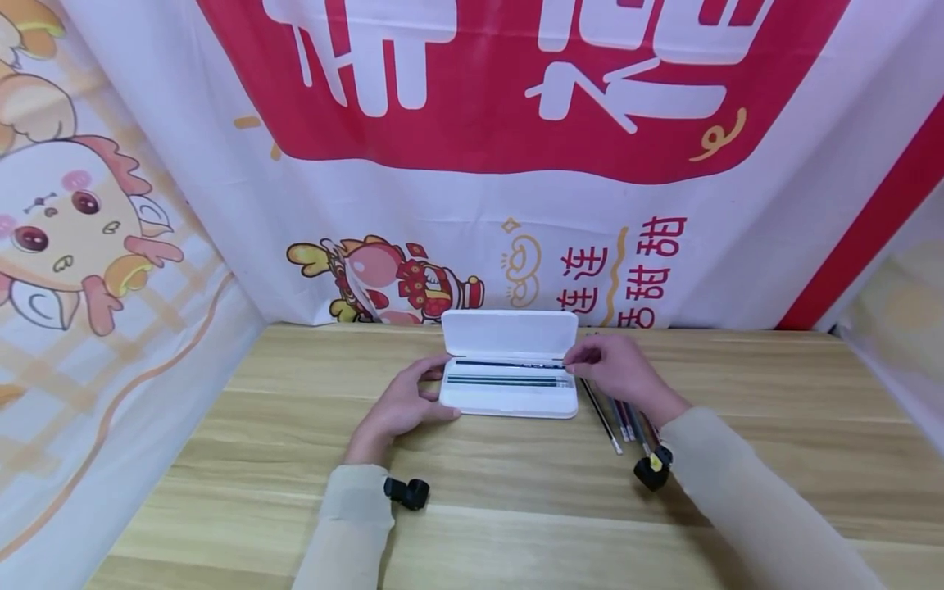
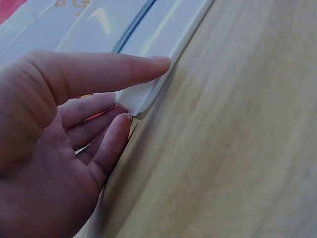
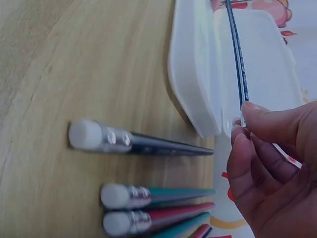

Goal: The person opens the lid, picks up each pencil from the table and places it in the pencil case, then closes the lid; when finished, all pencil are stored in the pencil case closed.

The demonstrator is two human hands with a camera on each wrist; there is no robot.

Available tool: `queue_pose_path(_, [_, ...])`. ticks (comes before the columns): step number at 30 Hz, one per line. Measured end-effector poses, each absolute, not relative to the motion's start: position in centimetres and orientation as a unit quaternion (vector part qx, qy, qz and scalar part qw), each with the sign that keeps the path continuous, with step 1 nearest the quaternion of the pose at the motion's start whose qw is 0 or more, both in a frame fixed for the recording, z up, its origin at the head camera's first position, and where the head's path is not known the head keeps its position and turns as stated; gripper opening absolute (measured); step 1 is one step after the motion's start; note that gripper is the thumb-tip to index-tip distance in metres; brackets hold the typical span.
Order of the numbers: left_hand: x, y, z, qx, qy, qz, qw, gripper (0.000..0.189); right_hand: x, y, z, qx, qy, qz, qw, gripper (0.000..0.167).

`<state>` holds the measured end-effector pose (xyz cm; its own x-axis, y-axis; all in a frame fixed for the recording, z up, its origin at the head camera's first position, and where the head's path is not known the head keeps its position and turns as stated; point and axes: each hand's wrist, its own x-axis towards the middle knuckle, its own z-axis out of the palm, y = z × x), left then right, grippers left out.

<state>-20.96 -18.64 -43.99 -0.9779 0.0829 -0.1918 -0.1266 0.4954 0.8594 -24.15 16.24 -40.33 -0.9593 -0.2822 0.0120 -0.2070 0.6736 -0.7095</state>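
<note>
A white pencil case point(image 1: 509, 401) lies on the table with its lid point(image 1: 509, 332) raised at the back. My left hand point(image 1: 401, 403) holds its left end, thumb point(image 2: 148, 67) over the front rim and fingers at the end wall. Thumb and fingertips of my right hand point(image 1: 615, 369) pinch the end of a dark pencil point(image 3: 237, 54) at the right end of the case. This pencil extends leftward over the back part of the tray. Green pencils point(image 1: 505, 381) lie lengthwise in the case, in front of the dark one.
Right of the case, below my right hand, a black pencil point(image 3: 163, 145) and several other pencils point(image 3: 168, 196) lie on the wooden table point(image 1: 531, 508), their white erasers toward me. A printed cloth point(image 1: 501, 197) hangs close behind the case.
</note>
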Motion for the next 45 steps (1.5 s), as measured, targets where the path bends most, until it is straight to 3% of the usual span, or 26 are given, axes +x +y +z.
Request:
queue_pose_path(28, [-20.9, -18.5, -43.9, -0.014, 0.854, 0.509, 0.107, 0.088, -24.7, 14.5, -42.4, -0.149, 0.919, -0.365, -0.014, 0.009])
queue_pose_path(45, [-20.9, -18.6, -44.1, -0.015, 0.853, 0.51, 0.105, 0.088, -24.6, 13.7, -42.6, -0.109, 0.933, -0.343, -0.006, 0.009])
